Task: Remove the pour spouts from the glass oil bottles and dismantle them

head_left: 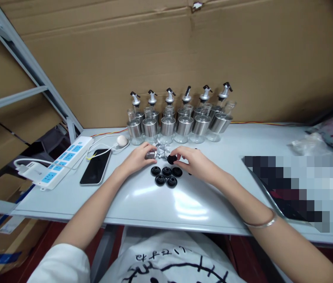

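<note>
The pale, glossy table (228, 188) spreads beneath my hands, with a brown cardboard wall (154, 47) behind it and a grey metal frame (29, 51) up to my left. A power strip (65, 160) and a phone (95, 168) lie left of my left grip (137, 158).

Beyond both hands stand two rows of steel-sleeved glass bottles (168, 126), the front ones open, the rear ones topped with spouts (170, 93); whether anything fills them I cannot tell.

My left grip pinches a shiny metal piece (151, 155). My right grip (192, 160) pinches a black stopper (171, 159); five more stoppers (166, 171) sit just nearer me.
</note>
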`<action>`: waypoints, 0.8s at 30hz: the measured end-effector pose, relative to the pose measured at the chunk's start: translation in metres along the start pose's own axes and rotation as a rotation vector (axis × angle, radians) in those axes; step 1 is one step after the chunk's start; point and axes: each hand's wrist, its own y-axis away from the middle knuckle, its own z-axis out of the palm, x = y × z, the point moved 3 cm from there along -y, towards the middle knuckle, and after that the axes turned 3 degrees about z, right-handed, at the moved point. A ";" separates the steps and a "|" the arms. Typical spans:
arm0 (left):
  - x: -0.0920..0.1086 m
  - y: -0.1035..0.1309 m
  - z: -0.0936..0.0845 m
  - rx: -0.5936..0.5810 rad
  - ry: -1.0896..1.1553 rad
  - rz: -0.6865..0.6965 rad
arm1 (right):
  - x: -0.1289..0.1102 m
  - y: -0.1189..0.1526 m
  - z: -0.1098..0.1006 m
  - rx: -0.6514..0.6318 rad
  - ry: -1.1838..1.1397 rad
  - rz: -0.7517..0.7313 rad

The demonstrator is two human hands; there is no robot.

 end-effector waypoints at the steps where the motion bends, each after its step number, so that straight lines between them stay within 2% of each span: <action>1: 0.002 0.001 -0.002 -0.014 -0.017 -0.001 | 0.001 0.000 0.001 -0.011 0.017 0.002; 6: 0.005 0.006 -0.017 -0.025 -0.131 -0.034 | 0.006 0.000 0.007 -0.097 0.065 0.008; 13: 0.014 0.006 -0.021 0.024 -0.192 -0.004 | 0.001 0.001 0.005 -0.070 0.048 0.000; 15: 0.019 0.004 -0.026 0.084 -0.169 -0.015 | -0.002 0.001 -0.001 -0.072 0.022 0.062; 17: 0.022 0.003 -0.033 0.106 -0.097 -0.073 | -0.003 0.002 -0.007 -0.131 -0.053 0.177; 18: 0.024 0.003 -0.034 0.062 -0.035 -0.117 | -0.004 0.003 -0.009 -0.186 -0.105 0.235; 22: 0.030 0.009 -0.025 -0.336 0.195 -0.226 | -0.007 0.006 -0.009 -0.363 -0.186 0.301; 24: 0.030 0.011 -0.020 -0.381 0.188 -0.236 | -0.008 0.006 -0.007 -0.379 -0.162 0.296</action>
